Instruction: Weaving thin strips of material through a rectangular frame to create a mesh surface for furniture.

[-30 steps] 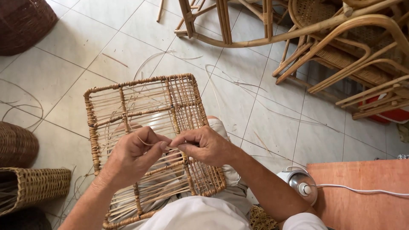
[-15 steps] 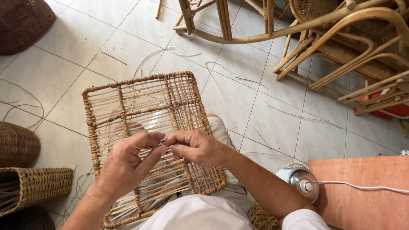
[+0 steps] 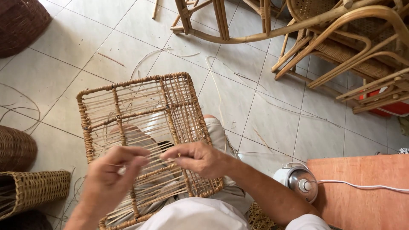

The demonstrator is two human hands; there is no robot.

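A square rattan frame [image 3: 128, 110], half woven with thin cane strands, rests tilted on my lap. My left hand [image 3: 111, 176] sits over its lower left part, thumb and fingers pinched on a thin cane strand [image 3: 159, 149]. My right hand [image 3: 199, 159] is just to the right, its fingertips closed on the same strand near the frame's middle. The two hands almost touch. The strand runs across the frame's upright canes.
Rattan chair frames [image 3: 324, 38] are stacked at the back right. Dark woven baskets [image 3: 19, 23] stand at the left, with a pale woven basket [image 3: 32, 189] lower down. A small white appliance [image 3: 298, 183] with a cord sits beside an orange wooden surface [image 3: 362, 191]. Loose cane strands lie on the tiled floor.
Both hands have shifted slightly down the frame and stay pinched on the strand. The view has tilted a little, so the frame sits higher in the picture.
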